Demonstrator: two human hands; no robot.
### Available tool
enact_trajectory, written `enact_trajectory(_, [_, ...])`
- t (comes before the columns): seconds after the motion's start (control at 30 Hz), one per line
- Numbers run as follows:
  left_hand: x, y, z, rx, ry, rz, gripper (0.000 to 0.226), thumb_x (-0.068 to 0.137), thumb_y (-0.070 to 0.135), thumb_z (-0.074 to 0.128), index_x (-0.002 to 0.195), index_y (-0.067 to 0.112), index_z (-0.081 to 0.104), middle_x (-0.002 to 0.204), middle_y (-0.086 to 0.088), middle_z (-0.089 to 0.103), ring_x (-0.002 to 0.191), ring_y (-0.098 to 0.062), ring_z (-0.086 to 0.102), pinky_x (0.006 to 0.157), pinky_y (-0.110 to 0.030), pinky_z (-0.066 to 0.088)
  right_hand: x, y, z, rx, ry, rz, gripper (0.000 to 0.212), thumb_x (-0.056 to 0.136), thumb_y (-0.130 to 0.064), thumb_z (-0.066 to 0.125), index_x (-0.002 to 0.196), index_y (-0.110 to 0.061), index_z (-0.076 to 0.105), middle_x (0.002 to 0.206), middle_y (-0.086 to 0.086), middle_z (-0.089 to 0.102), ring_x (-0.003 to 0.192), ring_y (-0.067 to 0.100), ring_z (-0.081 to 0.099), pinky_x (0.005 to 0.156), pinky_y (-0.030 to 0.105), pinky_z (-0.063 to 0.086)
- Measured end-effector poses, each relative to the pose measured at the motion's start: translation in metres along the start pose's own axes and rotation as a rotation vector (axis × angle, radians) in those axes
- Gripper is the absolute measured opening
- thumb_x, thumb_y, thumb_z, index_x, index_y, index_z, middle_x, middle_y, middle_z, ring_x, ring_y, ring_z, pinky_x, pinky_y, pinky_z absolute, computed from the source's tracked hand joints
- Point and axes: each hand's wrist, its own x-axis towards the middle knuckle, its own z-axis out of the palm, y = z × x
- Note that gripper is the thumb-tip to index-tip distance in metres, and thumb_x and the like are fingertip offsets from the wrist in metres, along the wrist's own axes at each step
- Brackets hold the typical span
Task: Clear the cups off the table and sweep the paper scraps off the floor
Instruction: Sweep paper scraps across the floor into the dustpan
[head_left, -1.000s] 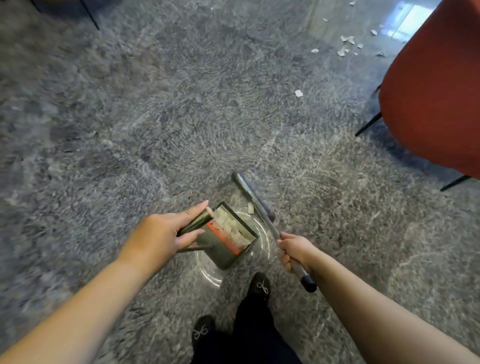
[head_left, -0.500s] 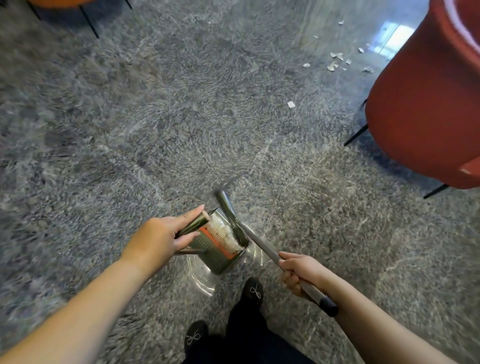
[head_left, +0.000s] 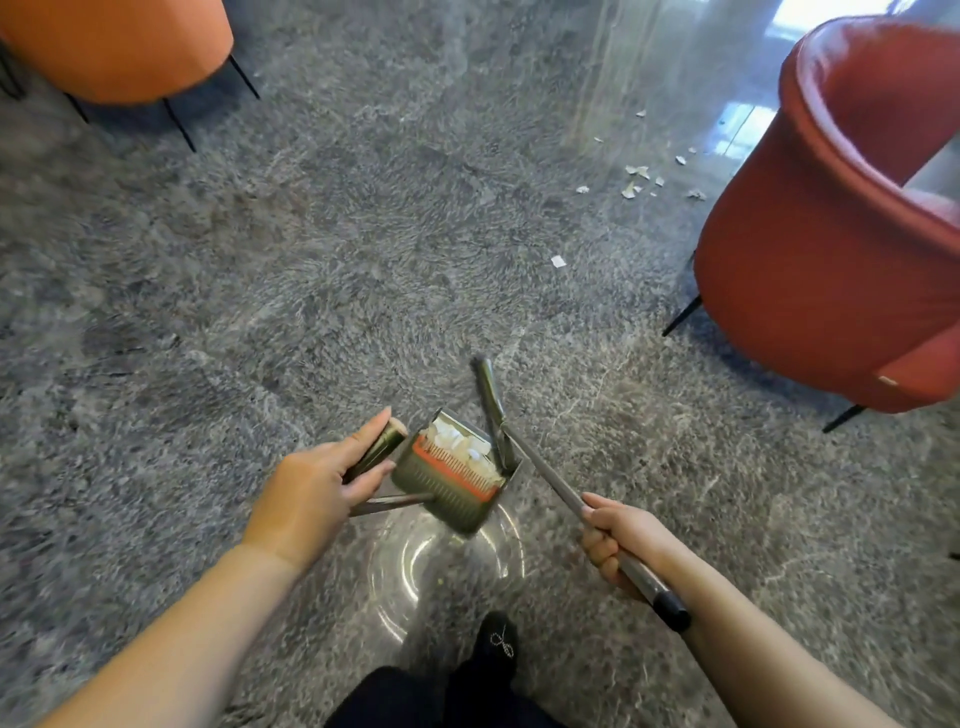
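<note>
Paper scraps (head_left: 470, 451) lie inside the dustpan (head_left: 453, 478), which hangs tilted above the grey floor (head_left: 311, 286); further scraps (head_left: 636, 179) lie scattered on the floor near the red chair (head_left: 831, 249). The left hand (head_left: 317, 491) grips the dustpan handle (head_left: 376, 451). The right hand (head_left: 618, 540) is curled around the broom (head_left: 540, 467) handle, broom head resting in the dustpan

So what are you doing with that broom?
A person is sweeping up paper. The left hand holds a dustpan with white scraps already in it. The right hand grips the broom handle, its head at the pan's edge. More paper scraps lie on the floor near the red chair.
</note>
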Motion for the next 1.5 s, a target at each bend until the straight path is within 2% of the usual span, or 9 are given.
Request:
enact_trajectory(0.13, [0.042,0.008,-0.006,0.029,0.019,0.053,0.069,0.08,0.054,0.058,0.137,0.062,0.02,0.079,0.003,0.069,0.063,-0.013,0.062,0.059,-0.034,0.054,-0.003,-0.033,-0.001,0.068,0.008,-0.057,0.048,0.101,-0.006,0.033,0.145,-0.025,0.033,0.054,0.001,0.034,0.03,0.005,0.033,0.029,0.012,0.028])
enact_trajectory(0.3, [0.111,0.004,-0.007,0.038,0.035,0.111,0.064,0.08,0.028,0.078,0.135,0.04,0.048,0.078,-0.001,0.07,0.061,-0.013,0.061,0.063,-0.02,0.041,0.006,-0.09,0.004,0.148,0.017,-0.088,0.051,0.101,-0.005,0.032,0.147,-0.027,0.03,0.059,0.003,0.032,0.028,0.005,0.033,0.028,0.012,0.029])
enact_trajectory(0.5, [0.209,-0.018,-0.001,-0.008,-0.002,0.104,0.063,0.08,0.031,0.077,0.135,0.039,0.045,0.081,-0.001,0.071,0.066,-0.008,0.061,0.067,-0.019,0.042,0.035,-0.17,0.019,0.21,0.034,-0.119,0.052,0.1,-0.005,0.031,0.147,-0.027,0.031,0.06,0.003,0.031,0.028,0.005,0.033,0.027,0.011,0.028])
enact_trajectory(0.67, [0.294,-0.028,0.002,-0.019,-0.015,0.128,0.067,0.077,0.046,0.063,0.138,0.049,0.036,0.084,-0.005,0.073,0.068,-0.018,0.068,0.066,-0.022,0.043,0.055,-0.234,0.022,0.268,0.047,-0.111,0.048,0.101,-0.007,0.031,0.144,-0.029,0.034,0.054,0.002,0.034,0.028,0.004,0.033,0.029,0.01,0.029])
enact_trajectory(0.83, [0.38,-0.032,0.007,0.05,-0.038,0.162,0.064,0.076,0.023,0.082,0.133,0.028,0.054,0.082,-0.01,0.073,0.066,-0.02,0.067,0.068,-0.023,0.041,0.08,-0.296,0.016,0.222,0.138,-0.135,0.049,0.101,-0.007,0.033,0.145,-0.029,0.033,0.053,0.003,0.035,0.027,0.005,0.032,0.03,0.01,0.028])
enact_trajectory(1.03, [0.474,-0.037,0.028,0.075,-0.048,0.076,0.064,0.077,0.027,0.08,0.134,0.034,0.053,0.093,-0.008,0.074,0.079,-0.022,0.071,0.068,-0.03,0.051,0.14,-0.394,-0.011,0.093,0.201,-0.115,0.046,0.1,-0.005,0.034,0.14,-0.029,0.037,0.047,0.003,0.039,0.027,0.006,0.032,0.031,0.01,0.029])
enact_trajectory(1.2, [0.551,-0.026,0.036,0.13,-0.014,0.024,0.068,0.075,0.021,0.081,0.135,0.028,0.051,0.085,-0.012,0.073,0.07,-0.027,0.069,0.063,-0.032,0.048,0.176,-0.479,-0.019,-0.08,0.214,-0.091,0.032,0.097,0.0,0.032,0.114,-0.022,0.047,0.049,0.002,0.036,0.029,0.007,0.032,0.035,0.01,0.028])
enact_trajectory(1.3, [0.594,-0.022,0.034,0.135,0.008,0.041,0.066,0.072,0.013,0.083,0.132,0.02,0.056,0.078,-0.012,0.072,0.061,-0.022,0.063,0.058,-0.022,0.034,0.195,-0.52,-0.016,-0.17,0.228,-0.061,0.025,0.096,0.001,0.034,0.098,-0.019,0.049,0.051,0.003,0.036,0.029,0.007,0.033,0.035,0.011,0.029])
enact_trajectory(1.5, [0.68,-0.036,0.032,0.138,-0.005,0.081,0.066,0.072,0.012,0.083,0.132,0.018,0.057,0.073,-0.012,0.069,0.058,-0.025,0.063,0.059,-0.023,0.033,0.245,-0.571,-0.006,-0.262,0.264,-0.009,0.023,0.095,0.001,0.036,0.097,-0.019,0.048,0.051,0.004,0.036,0.035,0.011,0.033,0.041,0.013,0.027])
